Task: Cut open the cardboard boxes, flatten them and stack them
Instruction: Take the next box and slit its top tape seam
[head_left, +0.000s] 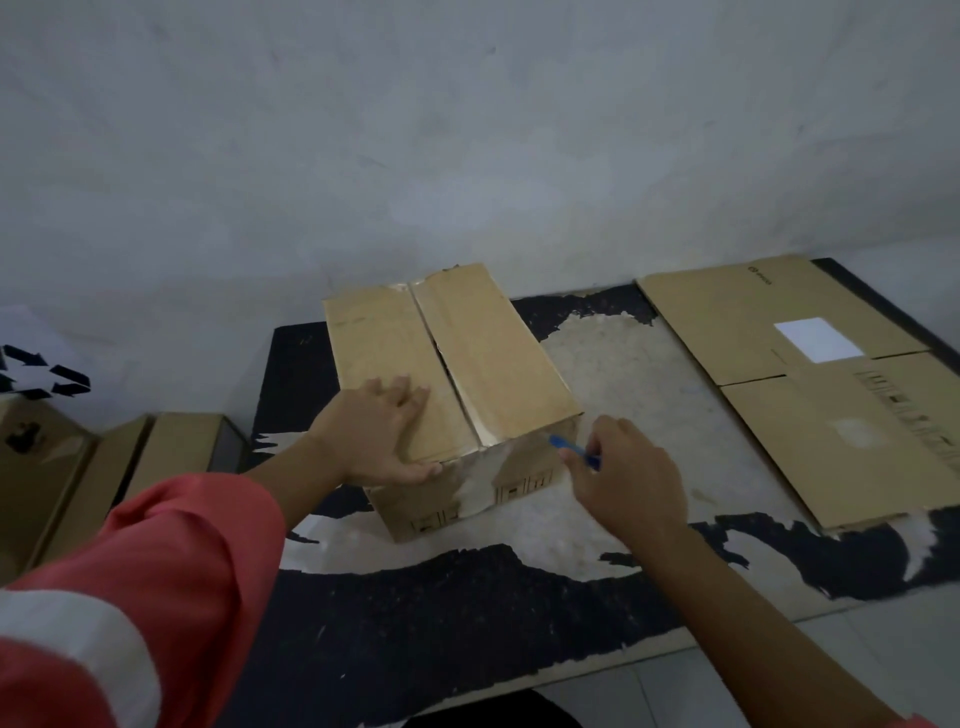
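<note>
At frame centre, left hand (379, 434) presses cardboard box (498, 358) with flat fingers; right hand (631, 486) grips blue cutter (557, 442) at its near edge

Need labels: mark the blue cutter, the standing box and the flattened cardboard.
blue cutter (557, 442), head view, on its exposed blue tip.
standing box (488, 358), head view, on its right top flap.
flattened cardboard (727, 317), head view, on its far panel.

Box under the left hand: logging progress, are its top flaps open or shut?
Shut: both flaps of the box lie flat, meeting at the centre seam; the left hand rests on one.
</note>
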